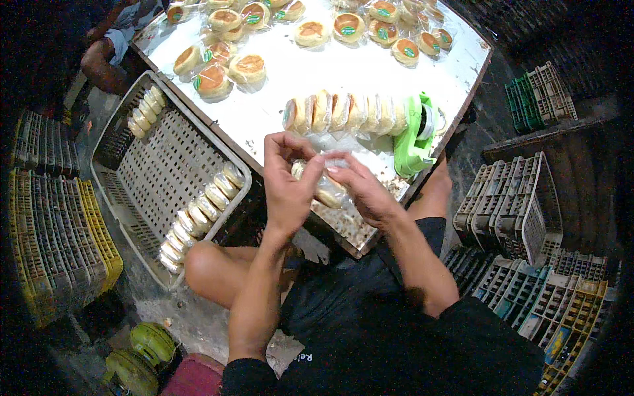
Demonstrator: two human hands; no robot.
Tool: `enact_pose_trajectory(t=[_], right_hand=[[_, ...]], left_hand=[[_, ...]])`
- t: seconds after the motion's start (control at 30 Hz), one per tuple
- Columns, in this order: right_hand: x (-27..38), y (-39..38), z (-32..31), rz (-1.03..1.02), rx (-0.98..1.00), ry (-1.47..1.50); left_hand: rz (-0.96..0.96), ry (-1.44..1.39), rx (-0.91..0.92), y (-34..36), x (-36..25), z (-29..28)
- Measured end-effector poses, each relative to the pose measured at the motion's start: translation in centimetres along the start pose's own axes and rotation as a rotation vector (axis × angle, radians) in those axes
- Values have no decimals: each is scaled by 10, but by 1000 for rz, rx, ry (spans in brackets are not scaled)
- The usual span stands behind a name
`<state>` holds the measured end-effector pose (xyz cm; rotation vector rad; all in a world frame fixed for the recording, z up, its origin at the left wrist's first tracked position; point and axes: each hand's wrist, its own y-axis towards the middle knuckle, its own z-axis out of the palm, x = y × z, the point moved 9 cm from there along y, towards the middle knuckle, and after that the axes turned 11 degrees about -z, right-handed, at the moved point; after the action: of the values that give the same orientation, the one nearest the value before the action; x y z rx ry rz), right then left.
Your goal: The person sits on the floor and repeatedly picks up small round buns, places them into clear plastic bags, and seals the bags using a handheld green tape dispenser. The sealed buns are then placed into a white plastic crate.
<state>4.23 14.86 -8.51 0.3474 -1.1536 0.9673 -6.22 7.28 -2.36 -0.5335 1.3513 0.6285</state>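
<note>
Over the near corner of the white table (317, 69), my left hand (289, 183) and my right hand (364, 189) pinch a small round bun in clear plastic (333, 193) between them. The bun is tilted on edge, and my fingers hide part of it. Just beyond my hands stands a row of wrapped buns (354, 113), on edge and packed side by side. A green tape dispenser (415, 142) sits at the right end of that row, close to the table's right edge.
More wrapped buns (212, 80) with browned tops lie across the table's far side. Left of the table, a grey plastic crate (173, 146) holds two rows of wrapped buns. Stacked crates (63, 241) stand left, others (505, 204) right. Another person's leg (105, 66) shows at upper left.
</note>
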Motion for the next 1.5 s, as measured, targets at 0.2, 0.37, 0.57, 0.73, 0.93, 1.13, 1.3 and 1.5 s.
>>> enact_pose_trajectory(t=[0.2,0.37,0.57,0.73,0.93,1.13,1.3,1.5], right_hand=[[39,40,10,-452,-111,-287],[86,68,-23,-656,-42,-1092],[76,102,-29,-725,331,-2052],[67,135,-20,-603,549,-2005],[87,152,85,-845,696,-1892],[-5,157,292,-1401,847,-1670],[-144,180,297,-1156,1083,-1895],[-125,162,260,-1070,948,-1823]], left_hand=[[-286,-276,-59,29,23,-24],[-33,729,-289,88,49,-57],[211,1690,428,119,57,40],[183,1500,399,135,40,30],[103,1324,61,118,-17,-62],[74,1379,-281,58,-52,-269],[-312,1358,-290,36,76,-346],[-531,1538,-164,61,108,-319]])
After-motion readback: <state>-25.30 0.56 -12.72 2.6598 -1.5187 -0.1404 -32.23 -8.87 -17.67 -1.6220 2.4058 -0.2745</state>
